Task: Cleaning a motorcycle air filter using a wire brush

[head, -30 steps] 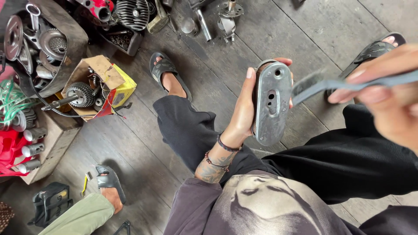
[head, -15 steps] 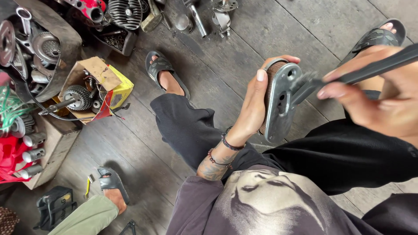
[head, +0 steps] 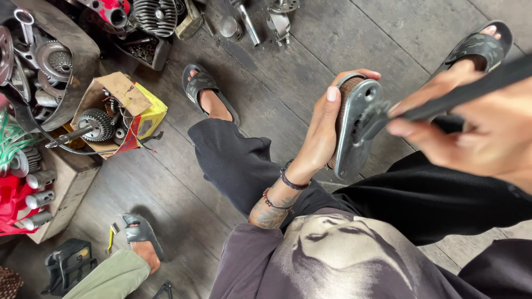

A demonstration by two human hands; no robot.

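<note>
My left hand (head: 324,124) grips a grey metal engine part (head: 354,133), an oval plate with a ribbed brown element behind it, held upright above my lap. My right hand (head: 482,124) holds a dark long-handled tool (head: 443,102) whose tip rests against the face of the plate. Both hands are over my black trousers (head: 388,194), close to the camera. Beaded bracelets sit on my left wrist.
My feet in dark sandals (head: 208,91) rest on the grey plank floor (head: 310,50). A cardboard box with a gear (head: 111,116), crates of metal engine parts (head: 39,61) and red parts (head: 14,199) lie at left. Another person's sandalled foot (head: 141,238) in green trousers is at lower left.
The tool in my right hand has moved from beside the metal part to touch its face. My left hand has turned the part more edge-on and raised it slightly.
</note>
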